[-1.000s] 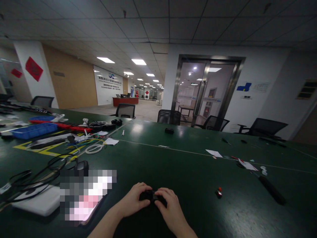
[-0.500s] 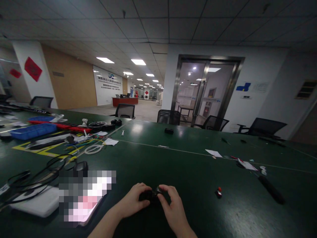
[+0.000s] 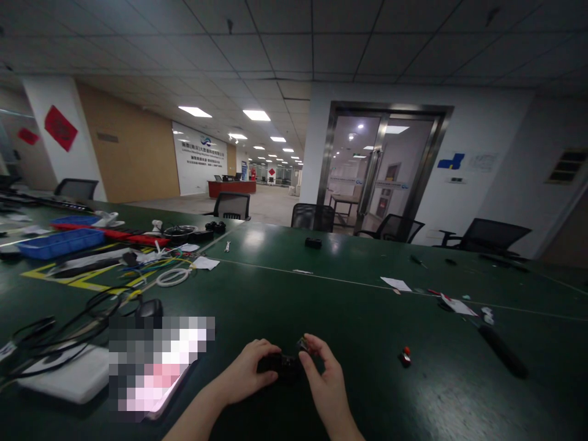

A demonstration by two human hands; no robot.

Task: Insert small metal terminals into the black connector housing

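Note:
A small black device point(image 3: 281, 365) lies on the dark green table point(image 3: 349, 318) close to its near edge. My left hand point(image 3: 248, 369) is curled round the device's left end and holds it down. My right hand point(image 3: 322, 375) pinches a tiny dark part point(image 3: 302, 344) between thumb and fingers, just above the device's right end. What that part is cannot be made out.
A small red-tipped item point(image 3: 405, 356) lies to the right, a black handled tool point(image 3: 502, 351) further right. Left: black cables point(image 3: 68, 324), a white pad point(image 3: 68, 376), a blurred patch, a blue tray point(image 3: 55, 242). Paper scraps point(image 3: 397, 283) and office chairs point(image 3: 313, 216) stand beyond.
My right hand has lifted off the device's right end, rising slightly with a tiny part pinched in its fingers. My left hand has stayed on the device.

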